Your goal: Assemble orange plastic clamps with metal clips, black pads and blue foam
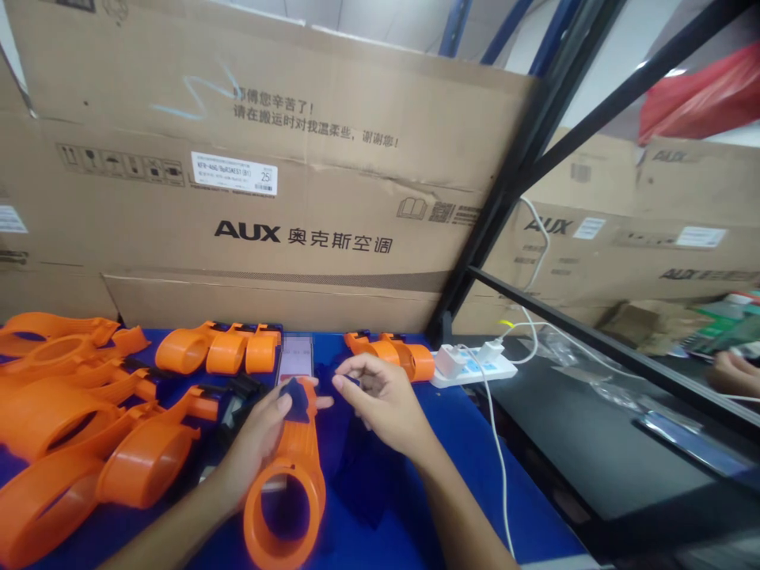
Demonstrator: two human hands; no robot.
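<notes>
My left hand (265, 423) is wrapped round the upper end of an orange plastic tape dispenser (304, 443), whose round ring hangs toward me. A dark blue piece (295, 402) lies against that end, under my left thumb. Just to the right, my right hand (380, 400) is closed in a pinch, apart from the dispenser. Something small and dark shows at its fingertips, too small to name. Behind my hands, a phone (297, 356) with a lit screen leans upright. Dark blue items below my right hand blend into the blue table surface (416, 507).
Many orange dispensers (142, 463) crowd the left side; several more (229, 348) stand along the back. A white power strip (475, 364) with cables sits at right, near a black metal frame (504, 182). Cardboard (267, 182) walls the back. Another person's hand (736, 372) is far right.
</notes>
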